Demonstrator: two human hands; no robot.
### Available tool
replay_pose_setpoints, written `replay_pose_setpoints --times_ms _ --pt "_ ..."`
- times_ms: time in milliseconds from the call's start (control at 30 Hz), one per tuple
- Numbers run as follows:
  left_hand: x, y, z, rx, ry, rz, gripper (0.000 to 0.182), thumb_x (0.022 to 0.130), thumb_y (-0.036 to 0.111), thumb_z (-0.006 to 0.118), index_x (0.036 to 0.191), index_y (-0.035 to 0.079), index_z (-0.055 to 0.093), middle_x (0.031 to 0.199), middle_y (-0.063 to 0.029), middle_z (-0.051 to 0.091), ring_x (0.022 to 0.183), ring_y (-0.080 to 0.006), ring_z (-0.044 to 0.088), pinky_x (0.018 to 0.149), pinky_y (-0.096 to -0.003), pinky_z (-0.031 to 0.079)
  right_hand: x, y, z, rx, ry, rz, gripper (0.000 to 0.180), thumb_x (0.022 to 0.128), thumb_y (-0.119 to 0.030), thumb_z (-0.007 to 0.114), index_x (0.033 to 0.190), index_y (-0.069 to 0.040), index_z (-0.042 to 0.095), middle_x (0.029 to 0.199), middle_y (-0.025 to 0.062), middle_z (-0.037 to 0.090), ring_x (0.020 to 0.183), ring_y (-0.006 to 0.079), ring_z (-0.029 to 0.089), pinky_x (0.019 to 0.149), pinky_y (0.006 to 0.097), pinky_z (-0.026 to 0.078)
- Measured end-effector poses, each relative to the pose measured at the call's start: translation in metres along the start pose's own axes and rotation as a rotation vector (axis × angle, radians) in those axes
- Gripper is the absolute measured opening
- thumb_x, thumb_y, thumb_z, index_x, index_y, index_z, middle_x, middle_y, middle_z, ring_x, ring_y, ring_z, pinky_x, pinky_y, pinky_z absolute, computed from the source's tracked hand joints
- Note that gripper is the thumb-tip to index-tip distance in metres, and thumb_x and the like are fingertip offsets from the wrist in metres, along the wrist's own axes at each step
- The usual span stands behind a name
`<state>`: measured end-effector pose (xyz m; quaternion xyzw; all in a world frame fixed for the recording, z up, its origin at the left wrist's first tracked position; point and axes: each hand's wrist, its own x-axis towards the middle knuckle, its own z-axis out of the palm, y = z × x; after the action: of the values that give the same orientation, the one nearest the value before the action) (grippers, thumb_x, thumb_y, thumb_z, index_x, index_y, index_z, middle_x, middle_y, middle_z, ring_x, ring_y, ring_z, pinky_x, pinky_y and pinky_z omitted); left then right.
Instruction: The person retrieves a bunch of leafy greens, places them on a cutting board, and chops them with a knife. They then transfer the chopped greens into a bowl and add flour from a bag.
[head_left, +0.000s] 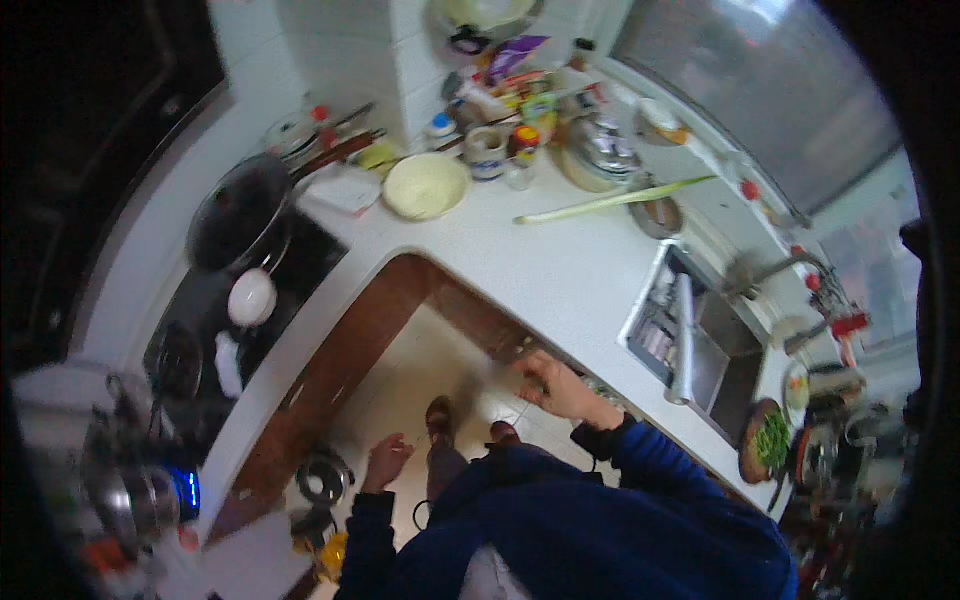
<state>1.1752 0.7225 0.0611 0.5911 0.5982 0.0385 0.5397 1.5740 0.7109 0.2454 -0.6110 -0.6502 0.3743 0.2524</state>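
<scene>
My right hand (551, 384) is near the front edge of the white countertop (495, 247), with its fingers bent. A dark blur beside its fingertips leaves unclear whether they hold anything. Lower and to the left, my left hand (388, 459) hangs over the floor with its fingers loosely apart and nothing visible in it. On the countertop beyond my hands lie a long leek-like green stalk (600, 204) and a pale yellow bowl (426, 186). A round board (756, 442) with chopped greens (771, 441) sits at the right, past the sink (724, 352).
A dark wok (240, 214) and a white ladle-like utensil (253, 298) are over the black cooktop (296, 259) at left. Jars, packets and a lidded pot (596, 154) crowd the back corner. A faucet (780, 266) reaches over the sink. A round dark object (324, 478) is near my left hand.
</scene>
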Motion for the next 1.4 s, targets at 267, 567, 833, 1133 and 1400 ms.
replay_pose_setpoints --times_ms 267,567,833,1133,1400 --pt "0.15 0.128 -0.102 0.109 0.05 0.473 0.042 0.087 0.021 0.066 0.121 -0.002 0.057 0.098 -0.0137 0.067 0.087 -0.0202 0.064 0.078 -0.0312 0.051 -0.066 -0.013 0.011 0.085 0.209 0.497 0.04 0.085 -0.022 0.07 0.117 0.0 0.058 0.109 0.0178 0.064 0.098 0.0311 0.066 0.081 0.0376 0.053" --pt "0.158 0.16 -0.021 0.134 -0.282 0.474 0.044 0.087 0.024 0.067 0.123 0.001 0.057 0.103 -0.0132 0.068 0.091 -0.022 0.065 0.081 -0.0343 0.051 -0.033 0.014 -0.005 0.164 0.177 0.469 0.04 0.085 -0.02 0.07 0.118 0.001 0.058 0.11 0.0188 0.064 0.094 0.0287 0.067 0.08 0.037 0.053" --pt "0.175 0.215 -0.011 0.11 -0.32 0.414 0.044 0.089 0.026 0.067 0.123 -0.001 0.058 0.105 -0.0127 0.068 0.093 -0.0202 0.065 0.082 -0.0336 0.051 0.047 0.07 -0.122 0.394 0.347 0.301 0.042 0.088 -0.016 0.067 0.124 -0.001 0.055 0.104 0.0089 0.062 0.09 0.0189 0.064 0.08 0.0303 0.051" --pt "0.276 0.429 0.041 0.113 -0.338 0.708 0.041 0.09 0.023 0.066 0.122 0.0 0.058 0.096 -0.0112 0.069 0.082 -0.0163 0.064 0.075 -0.0302 0.052 0.08 0.136 -0.234 0.965 0.811 0.455 0.039 0.092 -0.023 0.062 0.125 -0.005 0.052 0.105 0.0056 0.061 0.093 0.019 0.064 0.076 0.0305 0.051" --pt "0.426 0.6 0.088 -0.383 -0.222 0.512 0.05 0.094 0.036 0.059 0.133 0.005 0.05 0.116 -0.0049 0.06 0.104 -0.0168 0.056 0.083 -0.0276 0.045 0.153 0.202 -0.285 1.139 1.053 0.548 0.029 0.093 -0.026 0.061 0.112 -0.006 0.054 0.102 0.0043 0.056 0.095 0.0203 0.06 0.078 0.0359 0.051"
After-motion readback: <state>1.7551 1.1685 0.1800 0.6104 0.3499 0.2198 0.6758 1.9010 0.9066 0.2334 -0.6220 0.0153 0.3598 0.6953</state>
